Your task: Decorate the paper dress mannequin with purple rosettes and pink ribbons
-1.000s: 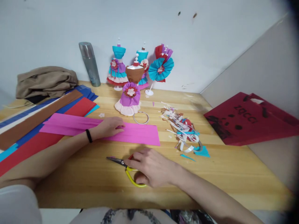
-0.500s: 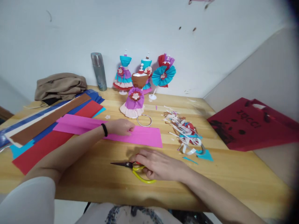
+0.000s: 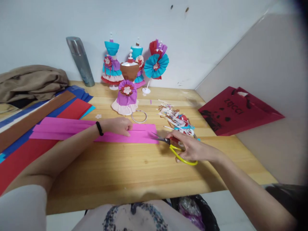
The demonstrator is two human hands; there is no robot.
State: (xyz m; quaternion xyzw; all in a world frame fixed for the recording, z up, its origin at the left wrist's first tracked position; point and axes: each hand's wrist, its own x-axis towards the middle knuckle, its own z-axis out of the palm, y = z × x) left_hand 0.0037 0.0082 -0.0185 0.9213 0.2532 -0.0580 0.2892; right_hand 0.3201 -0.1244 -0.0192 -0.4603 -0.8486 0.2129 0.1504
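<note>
A long pink paper strip (image 3: 144,136) lies across the wooden table, its left part over red and blue sheets. My left hand (image 3: 119,126), with a black band at the wrist, rests on the strip with its fingers curled; whether it pinches the paper is hidden. Yellow-handled scissors (image 3: 184,158) are in my right hand (image 3: 190,146), fingers through the handles. Their dark blades are slightly apart at the strip's right end. A silvery ring (image 3: 139,116) lies just behind the strip.
Small stands in paper dresses (image 3: 126,96) and a flask (image 3: 81,64) stand behind. Scraps (image 3: 176,118) and a red bag (image 3: 235,110) are at right. Red paper (image 3: 31,160), a brown strip (image 3: 36,120) and brown cloth (image 3: 33,81) are at left. A black bag (image 3: 207,211) sits below the edge.
My right hand has carried the scissors forward and right to the strip's right end, and the blades have parted. My left hand stays on the strip. The view has shifted to the right.
</note>
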